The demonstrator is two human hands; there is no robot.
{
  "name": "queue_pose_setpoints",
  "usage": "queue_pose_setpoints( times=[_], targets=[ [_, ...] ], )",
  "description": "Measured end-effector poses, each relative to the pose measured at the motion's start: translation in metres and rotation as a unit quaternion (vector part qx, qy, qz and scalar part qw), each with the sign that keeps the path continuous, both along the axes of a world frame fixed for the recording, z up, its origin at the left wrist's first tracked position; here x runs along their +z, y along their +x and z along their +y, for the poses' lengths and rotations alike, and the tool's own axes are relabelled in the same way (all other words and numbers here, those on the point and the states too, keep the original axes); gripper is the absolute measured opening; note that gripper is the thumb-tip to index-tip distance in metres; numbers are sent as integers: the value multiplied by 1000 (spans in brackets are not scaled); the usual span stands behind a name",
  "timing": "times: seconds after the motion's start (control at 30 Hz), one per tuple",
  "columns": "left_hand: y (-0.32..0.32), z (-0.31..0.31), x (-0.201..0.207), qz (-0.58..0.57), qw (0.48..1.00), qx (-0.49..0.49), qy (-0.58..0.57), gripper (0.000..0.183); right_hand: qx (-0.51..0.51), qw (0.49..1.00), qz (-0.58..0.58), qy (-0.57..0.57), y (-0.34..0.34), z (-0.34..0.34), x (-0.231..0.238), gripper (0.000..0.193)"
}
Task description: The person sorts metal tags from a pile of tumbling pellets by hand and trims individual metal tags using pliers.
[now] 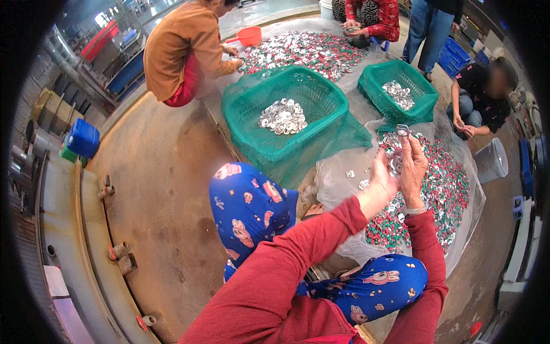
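Above the near pile, my right hand (413,175) pinches a small shiny metal piece with a frame-like outline (403,131) between thumb and fingertips. Close beside it, my left hand (382,178) is cupped around several silvery metal pieces (395,165); its fingers are partly hidden. Beneath both hands a pile of red and green pellets mixed with silver pieces (450,178) spreads over a clear plastic sheet (338,198). Ahead and to the left stands a green basket lined with netting (240,137), with a heap of silver pieces (283,117) in it.
A smaller green basket (369,77) holds more silver pieces. Behind it lies a larger mixed pile (303,51) with a red scoop (249,36). A person in orange (177,49) crouches left; another in black (487,94) squats right, near a white bucket (491,160). Others are behind.
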State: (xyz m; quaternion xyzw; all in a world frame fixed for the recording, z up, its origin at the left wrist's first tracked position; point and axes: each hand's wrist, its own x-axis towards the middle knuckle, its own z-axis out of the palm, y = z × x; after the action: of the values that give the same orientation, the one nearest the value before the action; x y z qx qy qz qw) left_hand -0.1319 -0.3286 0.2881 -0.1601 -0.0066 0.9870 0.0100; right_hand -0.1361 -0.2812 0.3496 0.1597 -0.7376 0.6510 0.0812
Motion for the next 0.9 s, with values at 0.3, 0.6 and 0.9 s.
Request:
queue_pose_setpoints(
  times=[0.3, 0.6, 0.9],
  targets=[
    [-13, -34, -57, -56, 949, 174, 258, 21, 38, 987, -127, -88, 71, 62, -11, 20],
    [-53, -138, -19, 98, 924, 205, 308, 66, 33, 950, -263, -164, 142, 65, 49, 17],
    [-69, -174, 159, 437, 870, 227, -3, 12, 366, 867, -253, -224, 117, -7, 42, 20]
  ],
)
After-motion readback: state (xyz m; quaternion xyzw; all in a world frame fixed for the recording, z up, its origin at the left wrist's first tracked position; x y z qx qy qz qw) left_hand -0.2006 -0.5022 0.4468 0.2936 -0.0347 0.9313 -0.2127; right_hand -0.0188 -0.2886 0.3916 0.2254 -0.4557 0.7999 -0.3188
